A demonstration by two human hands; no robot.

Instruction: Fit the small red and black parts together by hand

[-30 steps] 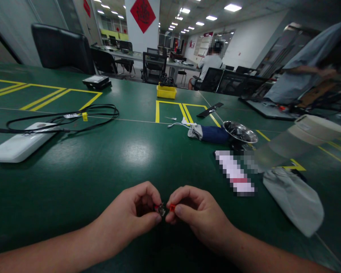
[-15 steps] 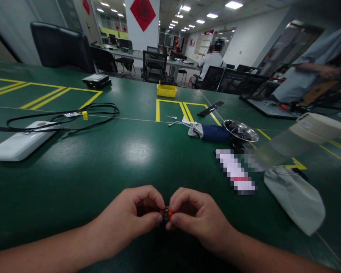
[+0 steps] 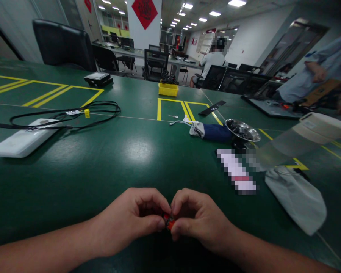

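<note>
Between my hands is a small red-orange and black piece (image 3: 168,221), too small and covered to tell its kind. My left hand (image 3: 140,214) pinches its left side with thumb and forefinger. From the right, my right hand (image 3: 197,214) pinches the orange end, and the fingertips of both hands almost meet over it. Both hands are held just above the green table (image 3: 108,163) near its front edge. Most of the piece is hidden by the fingers.
On the left lie a white power bank (image 3: 25,140) and a coiled black cable (image 3: 96,110). To the right are a pixelated phone (image 3: 235,170), a grey pouch (image 3: 297,199), a bottle (image 3: 295,140), a metal bowl (image 3: 243,130) and a blue pouch (image 3: 216,132). A yellow box (image 3: 168,89) stands farther back.
My fingertips have come closer together over the small piece, and it now sits slightly lower and tilted. At the far right, the other person's arms have shifted.
</note>
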